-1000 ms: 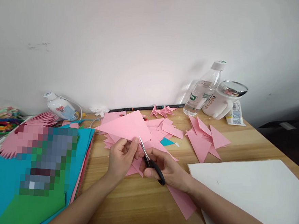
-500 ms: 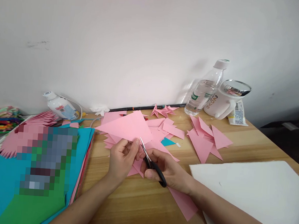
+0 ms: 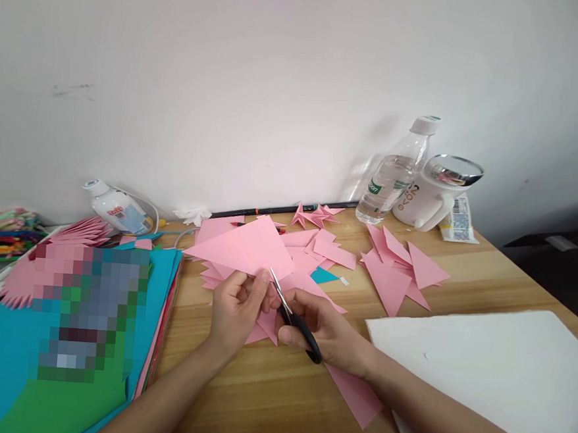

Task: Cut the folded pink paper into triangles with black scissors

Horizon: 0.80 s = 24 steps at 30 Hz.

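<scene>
My left hand (image 3: 236, 308) pinches the near edge of a pink paper sheet (image 3: 245, 245) and holds it tilted above the wooden table (image 3: 267, 386). My right hand (image 3: 325, 331) grips black-handled scissors (image 3: 294, 317); their blades point up and left into the sheet's near edge, right beside my left fingertips. More pink paper lies under both hands. A long pink strip (image 3: 355, 396) lies below my right wrist.
Pink cut triangles (image 3: 399, 270) and folded pink stars (image 3: 313, 215) lie further back. A stack of coloured paper (image 3: 61, 359) fills the left. A white board (image 3: 496, 369) covers the right. A water bottle (image 3: 396, 171), white mug (image 3: 434, 193) and glue bottle (image 3: 116, 208) stand by the wall.
Almost nothing has changed: both hands keep their hold and the scissors stay at the sheet's edge. The view shifted slightly.
</scene>
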Motion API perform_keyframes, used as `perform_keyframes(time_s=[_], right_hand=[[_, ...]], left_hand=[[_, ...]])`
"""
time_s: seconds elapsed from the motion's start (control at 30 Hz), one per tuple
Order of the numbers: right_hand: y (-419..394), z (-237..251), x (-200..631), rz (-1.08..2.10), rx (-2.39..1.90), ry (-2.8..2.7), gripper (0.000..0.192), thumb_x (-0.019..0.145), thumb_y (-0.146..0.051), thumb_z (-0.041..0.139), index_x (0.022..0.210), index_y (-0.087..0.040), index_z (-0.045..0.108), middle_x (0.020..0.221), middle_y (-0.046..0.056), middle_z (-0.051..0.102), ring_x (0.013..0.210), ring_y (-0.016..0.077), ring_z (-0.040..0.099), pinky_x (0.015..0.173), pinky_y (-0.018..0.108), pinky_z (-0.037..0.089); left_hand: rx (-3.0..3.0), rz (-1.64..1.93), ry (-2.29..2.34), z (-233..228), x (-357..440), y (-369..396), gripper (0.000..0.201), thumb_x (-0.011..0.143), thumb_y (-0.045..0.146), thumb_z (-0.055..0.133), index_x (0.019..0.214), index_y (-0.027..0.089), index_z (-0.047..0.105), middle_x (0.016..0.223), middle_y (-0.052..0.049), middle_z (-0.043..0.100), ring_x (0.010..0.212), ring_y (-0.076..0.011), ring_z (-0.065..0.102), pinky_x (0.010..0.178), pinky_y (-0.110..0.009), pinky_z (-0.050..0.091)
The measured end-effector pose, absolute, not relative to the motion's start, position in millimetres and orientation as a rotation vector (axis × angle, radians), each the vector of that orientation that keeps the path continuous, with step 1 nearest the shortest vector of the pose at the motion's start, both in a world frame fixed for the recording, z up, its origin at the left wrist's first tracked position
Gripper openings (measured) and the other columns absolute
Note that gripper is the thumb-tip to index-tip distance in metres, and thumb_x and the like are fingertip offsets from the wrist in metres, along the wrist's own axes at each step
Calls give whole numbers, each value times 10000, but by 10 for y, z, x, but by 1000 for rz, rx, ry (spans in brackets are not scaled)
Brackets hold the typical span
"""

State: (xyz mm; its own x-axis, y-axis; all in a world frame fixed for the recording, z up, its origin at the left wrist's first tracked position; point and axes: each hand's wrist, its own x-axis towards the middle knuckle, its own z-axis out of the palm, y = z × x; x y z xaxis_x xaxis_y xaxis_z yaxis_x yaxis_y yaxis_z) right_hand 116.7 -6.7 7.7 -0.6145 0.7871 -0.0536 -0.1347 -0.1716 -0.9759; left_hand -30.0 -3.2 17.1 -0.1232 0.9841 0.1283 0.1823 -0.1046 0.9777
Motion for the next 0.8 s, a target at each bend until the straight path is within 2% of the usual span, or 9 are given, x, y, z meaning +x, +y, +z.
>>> perform_keyframes(time_s=[0.2,0.4,0.8], right_hand=[[-76,69,1163,1847,-772,-1445,343,681,-436,669,774,-159,489,638,-44,407,575,82,359,537,216,313],[-79,92,1162,1887,-764,-1414,361,648,-432,697,779,-161,498,690,-21,480,604,93,414,568,228,335],[-70,76,1175,1939,-703,-1382,360,692,-397,675,858,-154,468,724,-11,485,629,93,421,578,228,328]], left_hand=[[1355,1296,1358,166,-300,-38,246,777,293,533,567,171,495,457,25,544,361,-74,457,351,-187,355],[1331,1292,1387,167,-303,-29,254,764,308,543,555,172,496,460,15,559,367,-82,464,350,-193,354],[1386,1294,1389,158,-314,-26,244,786,278,524,568,172,492,428,37,529,345,-69,449,352,-185,356]])
